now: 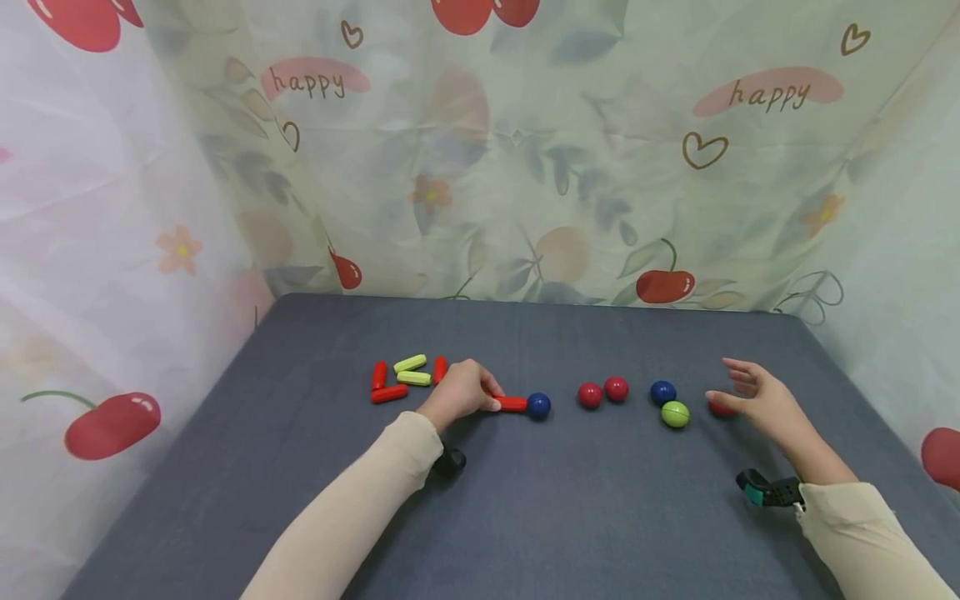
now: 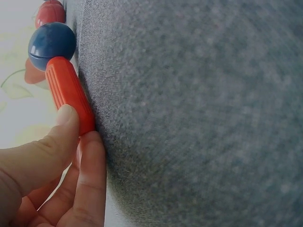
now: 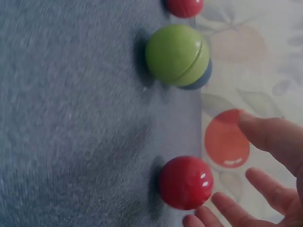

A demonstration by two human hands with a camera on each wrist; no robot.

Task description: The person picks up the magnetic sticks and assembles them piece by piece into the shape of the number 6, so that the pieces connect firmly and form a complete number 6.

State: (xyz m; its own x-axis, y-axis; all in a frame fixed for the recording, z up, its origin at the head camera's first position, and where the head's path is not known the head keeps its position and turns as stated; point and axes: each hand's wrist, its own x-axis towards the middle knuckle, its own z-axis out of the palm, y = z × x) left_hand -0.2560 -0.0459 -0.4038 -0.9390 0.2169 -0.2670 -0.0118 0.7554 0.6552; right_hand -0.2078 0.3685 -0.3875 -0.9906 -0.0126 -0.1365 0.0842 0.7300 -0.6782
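My left hand [image 1: 463,388] pinches one end of a ribbed red stick [image 2: 71,94] between thumb and fingers, low over the dark grey table. The stick's other end meets a blue ball [image 1: 538,406], which lies to its right. My right hand [image 1: 765,407] hovers at the right with fingers spread and loosely bent, holding nothing. Just beneath it sits a shiny red ball [image 3: 185,182], partly covered by the thumb in the head view. Left of that hand, a green ball [image 1: 675,414] lies against a second blue ball [image 1: 663,392].
Two red balls [image 1: 590,395] sit close together mid-table. Left of my left hand lie red sticks [image 1: 389,394] and two yellow-green sticks [image 1: 414,378]; another red stick [image 1: 440,369] stands out beside the hand. A patterned curtain [image 1: 517,167] hangs behind the table's far edge.
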